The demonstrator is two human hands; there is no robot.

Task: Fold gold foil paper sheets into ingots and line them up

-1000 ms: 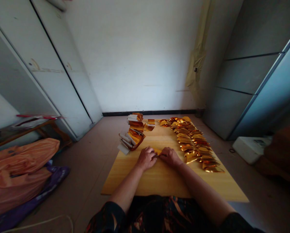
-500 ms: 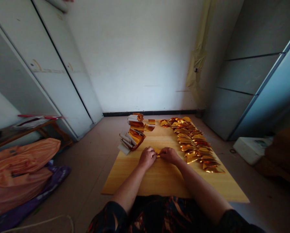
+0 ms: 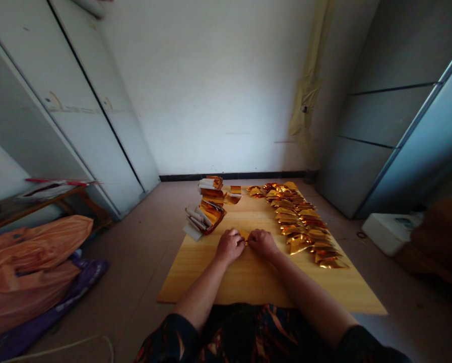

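Observation:
Near the middle of the wooden board (image 3: 248, 282), my left hand (image 3: 230, 245) and my right hand (image 3: 262, 242) pinch one small piece of gold foil paper (image 3: 245, 235) between them. Both sets of fingers are closed on it, and they hide most of its lower part. Rows of folded gold pieces (image 3: 299, 222) run along the board's right side. At the back left stand loose bundles of gold and white sheets (image 3: 206, 218), with a few single gold sheets (image 3: 233, 194) beside them.
A grey cabinet (image 3: 97, 111) stands at the left, above a low wooden bench (image 3: 70, 194). Orange and purple bags (image 3: 40, 252) lie on the floor at the left. On the right are a white box (image 3: 388, 232) and another tall grey cabinet (image 3: 384, 116).
My right hand has shifted slightly left, closer to my left hand. My left hand has hardly moved, and the gold paper stays between them.

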